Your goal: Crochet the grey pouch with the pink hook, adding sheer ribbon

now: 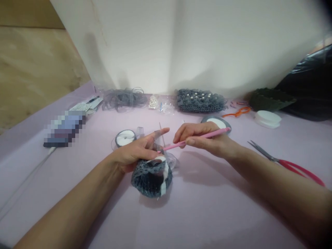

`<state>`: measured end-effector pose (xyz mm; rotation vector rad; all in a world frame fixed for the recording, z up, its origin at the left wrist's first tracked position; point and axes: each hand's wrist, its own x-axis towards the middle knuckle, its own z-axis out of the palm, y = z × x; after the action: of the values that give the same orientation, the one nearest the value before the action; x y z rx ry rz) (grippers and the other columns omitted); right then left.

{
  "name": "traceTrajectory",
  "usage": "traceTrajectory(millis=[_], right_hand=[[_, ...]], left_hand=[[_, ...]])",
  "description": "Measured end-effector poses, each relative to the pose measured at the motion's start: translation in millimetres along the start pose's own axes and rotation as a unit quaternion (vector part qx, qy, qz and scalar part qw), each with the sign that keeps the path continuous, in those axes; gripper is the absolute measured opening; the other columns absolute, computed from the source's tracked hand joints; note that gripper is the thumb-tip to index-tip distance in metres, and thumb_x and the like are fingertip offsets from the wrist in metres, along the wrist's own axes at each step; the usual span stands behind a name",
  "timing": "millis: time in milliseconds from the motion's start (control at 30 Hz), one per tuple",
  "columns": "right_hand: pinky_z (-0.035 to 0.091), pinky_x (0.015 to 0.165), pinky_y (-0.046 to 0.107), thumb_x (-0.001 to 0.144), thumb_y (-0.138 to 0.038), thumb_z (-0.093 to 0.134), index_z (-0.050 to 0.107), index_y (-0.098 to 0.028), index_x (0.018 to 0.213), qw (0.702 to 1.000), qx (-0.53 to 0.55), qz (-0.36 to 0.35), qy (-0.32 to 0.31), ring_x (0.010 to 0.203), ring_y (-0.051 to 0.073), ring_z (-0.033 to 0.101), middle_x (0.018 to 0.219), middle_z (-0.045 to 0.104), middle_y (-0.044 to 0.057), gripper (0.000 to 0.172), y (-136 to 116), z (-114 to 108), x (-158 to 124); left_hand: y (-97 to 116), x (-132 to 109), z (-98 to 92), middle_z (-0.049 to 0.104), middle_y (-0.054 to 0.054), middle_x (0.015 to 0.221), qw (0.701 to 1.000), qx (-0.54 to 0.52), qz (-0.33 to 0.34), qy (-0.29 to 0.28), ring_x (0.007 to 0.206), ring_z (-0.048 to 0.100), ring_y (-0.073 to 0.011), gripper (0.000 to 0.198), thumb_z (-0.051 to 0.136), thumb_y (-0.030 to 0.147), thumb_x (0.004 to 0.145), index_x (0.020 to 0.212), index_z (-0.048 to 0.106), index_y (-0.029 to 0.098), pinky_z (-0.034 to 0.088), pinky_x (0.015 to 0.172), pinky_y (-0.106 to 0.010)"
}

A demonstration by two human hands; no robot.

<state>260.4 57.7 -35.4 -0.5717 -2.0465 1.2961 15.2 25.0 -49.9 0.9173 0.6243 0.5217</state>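
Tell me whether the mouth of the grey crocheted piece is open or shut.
Open: the grey crocheted piece, held in the left hand, gapes, its dark hollow inside showing.

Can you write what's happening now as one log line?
left hand: holding gray crocheted piece | right hand: holding pink hook, tip near piece's edge | red-handled scissors: at right | pearl-dotted gray bundle: behind

Phone (64, 128) left of crochet piece (145, 185), scissors (274, 159) right, beads (153, 102) behind.

Lilac tabletop (207, 214) — red-handled scissors (277, 160), white spool (268, 119)
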Motion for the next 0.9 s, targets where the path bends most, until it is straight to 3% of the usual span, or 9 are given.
traceTrajectory(millis=[233, 367, 500, 567, 667, 767, 900], right_hand=[[0.052, 0.080, 0.033, 0.086, -0.027, 0.065, 0.075, -0.022, 0.079, 0.999, 0.026, -0.002, 0.019, 0.087, 0.019, 0.064, 0.089, 0.070, 0.005, 0.013, -1.7, 3.8, -0.4], [0.052, 0.073, 0.028, 0.088, -0.033, 0.064, 0.074, -0.019, 0.079, 0.989, 0.140, 0.021, 0.048, 0.078, 0.015, 0.063, 0.085, 0.069, 0.005, 0.020, 14.2, 19.5, -0.8], [0.045, 0.049, 0.016, 0.093, -0.038, 0.058, 0.071, -0.014, 0.094, 0.939, 0.317, 0.111, 0.079, 0.054, 0.007, 0.056, 0.064, 0.063, 0.001, 0.027, 27.1, 38.5, 0.9], [0.045, 0.045, 0.013, 0.092, -0.037, 0.060, 0.070, -0.012, 0.093, 0.910, 0.377, 0.147, 0.091, 0.048, 0.006, 0.056, 0.056, 0.060, -0.001, 0.027, 29.0, 43.2, 2.5], [0.050, 0.045, 0.012, 0.091, -0.034, 0.063, 0.065, -0.013, 0.083, 0.862, 0.458, 0.187, 0.109, 0.050, 0.006, 0.062, 0.063, 0.064, -0.001, 0.022, 28.4, 44.3, 5.0], [0.059, 0.055, 0.016, 0.094, -0.029, 0.058, 0.060, -0.015, 0.084, 0.825, 0.509, 0.210, 0.128, 0.060, 0.010, 0.070, 0.078, 0.070, 0.002, 0.017, 26.8, 42.5, 7.2], [0.063, 0.074, 0.024, 0.098, -0.027, 0.051, 0.059, -0.015, 0.085, 0.822, 0.504, 0.211, 0.160, 0.081, 0.017, 0.076, 0.088, 0.074, 0.008, 0.020, 25.7, 38.7, 9.9]], left_hand=[[-2.0, -0.8, -3.1, 0.065, 0.001, 0.076, 0.999, -0.029, -0.003, -0.016, 0.062, 0.061, -0.0127, 0.089, 0.072, 0.014, 0.077, 0.151, 0.026, 0.030, 0.045, 0.061, -0.024], [0.1, -1.4, -1.9, 0.062, 0.002, 0.073, 1.000, -0.028, 0.008, 0.006, 0.057, 0.056, -0.0094, 0.088, 0.074, 0.015, 0.076, 0.150, 0.029, 0.029, 0.041, 0.057, -0.021], [-1.8, 5.1, 1.3, 0.062, 0.001, 0.078, 0.988, 0.049, 0.070, 0.128, 0.067, 0.060, -0.0118, 0.094, 0.076, 0.019, 0.076, 0.152, 0.022, 0.030, 0.045, 0.067, -0.025], [-5.6, 10.6, 3.9, 0.062, 0.000, 0.086, 0.961, 0.131, 0.125, 0.211, 0.078, 0.062, -0.0139, 0.102, 0.077, 0.020, 0.074, 0.154, 0.015, 0.030, 0.045, 0.078, -0.028], [-12.7, 17.1, 8.4, 0.060, -0.002, 0.100, 0.900, 0.263, 0.180, 0.297, 0.086, 0.060, -0.0156, 0.104, 0.080, 0.024, 0.070, 0.153, 0.019, 0.032, 0.045, 0.081, -0.030], [-17.7, 19.4, 11.2, 0.056, -0.004, 0.108, 0.875, 0.314, 0.203, 0.308, 0.089, 0.058, -0.0165, 0.101, 0.079, 0.025, 0.070, 0.153, 0.022, 0.031, 0.046, 0.080, -0.030], [-17.0, 19.2, 7.7, 0.057, -0.004, 0.110, 0.887, 0.293, 0.229, 0.274, 0.095, 0.057, -0.0165, 0.095, 0.074, 0.020, 0.075, 0.153, 0.020, 0.030, 0.045, 0.085, -0.029]])
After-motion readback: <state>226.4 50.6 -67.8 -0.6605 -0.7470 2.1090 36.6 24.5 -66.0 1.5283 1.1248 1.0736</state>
